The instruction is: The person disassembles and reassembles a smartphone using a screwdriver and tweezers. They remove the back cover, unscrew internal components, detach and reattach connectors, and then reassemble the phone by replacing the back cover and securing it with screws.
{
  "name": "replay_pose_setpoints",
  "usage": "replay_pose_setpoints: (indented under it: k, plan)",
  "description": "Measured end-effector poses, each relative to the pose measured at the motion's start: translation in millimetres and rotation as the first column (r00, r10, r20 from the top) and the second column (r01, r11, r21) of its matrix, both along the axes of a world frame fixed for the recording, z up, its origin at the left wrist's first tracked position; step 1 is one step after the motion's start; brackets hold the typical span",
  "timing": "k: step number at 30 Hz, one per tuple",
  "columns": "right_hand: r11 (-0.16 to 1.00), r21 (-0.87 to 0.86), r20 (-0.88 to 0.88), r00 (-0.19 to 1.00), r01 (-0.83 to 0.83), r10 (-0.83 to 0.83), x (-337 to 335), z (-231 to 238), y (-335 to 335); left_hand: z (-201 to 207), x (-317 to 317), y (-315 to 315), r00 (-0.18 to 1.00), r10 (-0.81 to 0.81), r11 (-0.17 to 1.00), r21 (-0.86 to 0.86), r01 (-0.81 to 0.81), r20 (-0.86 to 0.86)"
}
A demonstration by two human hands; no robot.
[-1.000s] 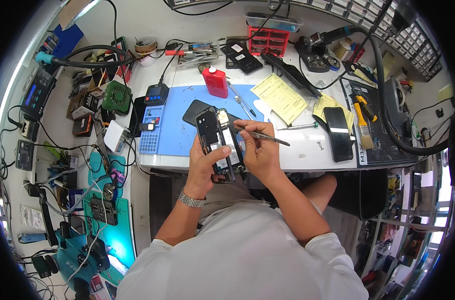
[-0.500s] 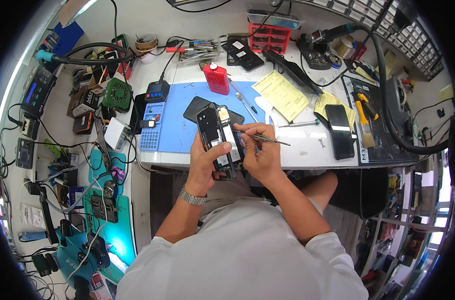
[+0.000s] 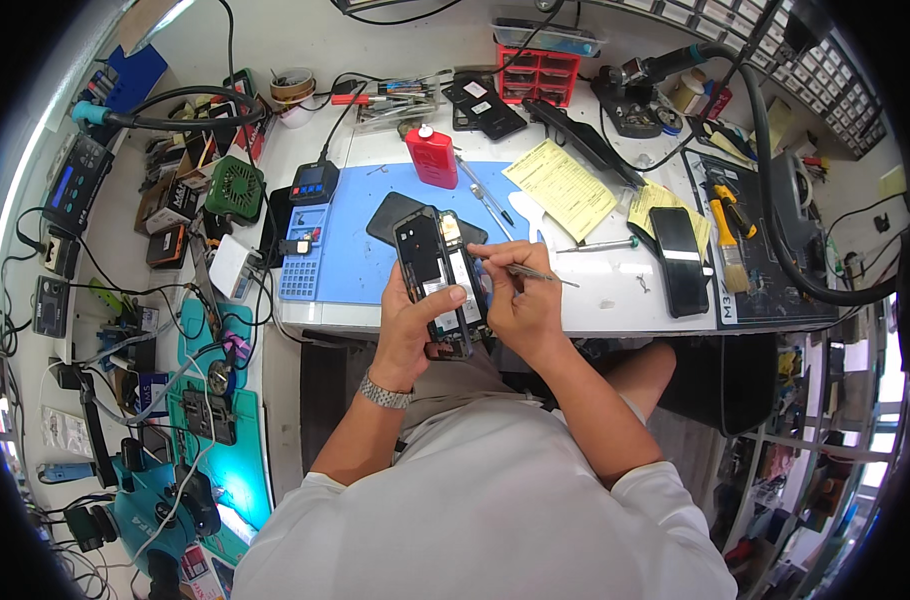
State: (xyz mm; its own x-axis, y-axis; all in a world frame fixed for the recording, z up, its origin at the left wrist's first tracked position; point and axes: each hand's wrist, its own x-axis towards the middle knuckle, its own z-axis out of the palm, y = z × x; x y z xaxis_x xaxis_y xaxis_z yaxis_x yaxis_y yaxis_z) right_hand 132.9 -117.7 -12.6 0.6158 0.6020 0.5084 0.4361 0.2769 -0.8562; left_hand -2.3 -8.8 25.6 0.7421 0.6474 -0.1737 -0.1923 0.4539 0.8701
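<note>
My left hand [image 3: 409,322] is closed round an opened smartphone [image 3: 425,262], tilted, with its inner parts showing. The thumb presses on the phone's lower part. At the phone's right edge, my right hand [image 3: 523,300] pinches slim metal tweezers [image 3: 537,273] that stick out to the right of the fingers. The tweezers' tips are hard to make out by the phone's edge. Behind the held phone, a dark flat phone part [image 3: 387,214] lies on the blue mat [image 3: 360,270].
A red bottle [image 3: 433,158] stands on the mat beside pens [image 3: 488,203]. Yellow papers [image 3: 563,190], a screwdriver [image 3: 600,245] and a black phone [image 3: 679,262] lie to the right. Leftward are a small power unit [image 3: 315,182] and a teal microscope [image 3: 155,515].
The held phone has turned slightly more edge-on. My right hand has shifted a little at the phone's right edge, its index finger straighter. The grips are the same.
</note>
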Motion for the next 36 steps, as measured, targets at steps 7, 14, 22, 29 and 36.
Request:
replay_pose_setpoints:
  k: [7,14,22,29,36]
  plan:
    - [0.999,-0.004,-0.02,0.999,0.035,-0.036,1,8,7,2,0,-2,1.0,-0.007,0.997,0.073,0.009,-0.028]
    - [0.997,0.066,-0.373,0.927,-0.026,0.048,2,17,9,0,0,-3,0.999,-0.005,0.996,0.087,0.008,-0.034]
    - [0.993,0.105,-0.54,0.835,-0.053,0.102,5,19,10,-4,-1,1,0.999,-0.037,0.998,0.059,0.037,-0.006]
    - [0.992,0.112,-0.674,0.728,-0.062,0.122,10,24,9,0,-2,1,0.997,-0.07,0.997,-0.01,0.071,0.045]
    - [0.991,0.113,-0.709,0.693,-0.075,0.133,12,27,8,3,-3,3,0.996,-0.082,0.996,-0.025,0.083,0.045]
